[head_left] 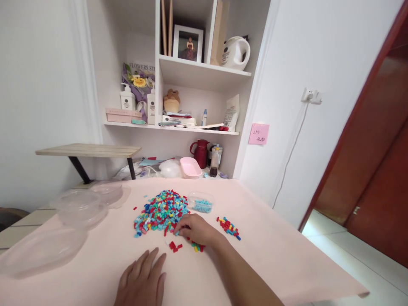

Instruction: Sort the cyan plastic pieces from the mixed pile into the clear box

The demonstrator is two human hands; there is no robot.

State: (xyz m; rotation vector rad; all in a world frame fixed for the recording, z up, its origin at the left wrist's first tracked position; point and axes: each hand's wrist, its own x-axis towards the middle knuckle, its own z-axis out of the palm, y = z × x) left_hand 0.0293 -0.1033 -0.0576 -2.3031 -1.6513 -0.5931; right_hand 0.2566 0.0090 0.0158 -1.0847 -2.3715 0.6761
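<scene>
A heap of small coloured bricks (161, 210), red, blue, teal and yellow, lies in the middle of the pink table (270, 255). My right hand (196, 229) rests at the heap's near right edge, fingers curled in a pinch on the bricks there; what it grips is too small to make out. A few red bricks (174, 246) lie just in front of it. My left hand (143, 278) lies flat on the table near the front edge, fingers stretched out, holding nothing. A small clear tub (201, 202) holds teal bricks. A small mixed cluster (228, 226) sits to the right.
Clear plastic containers and lids (81, 204) stand at the table's left, with a big lid (38, 250) nearer. A pink box (190, 167), red jug (200, 153) and bottles stand at the back under the shelves. The table's right edge drops to the floor beside a red door (376, 170).
</scene>
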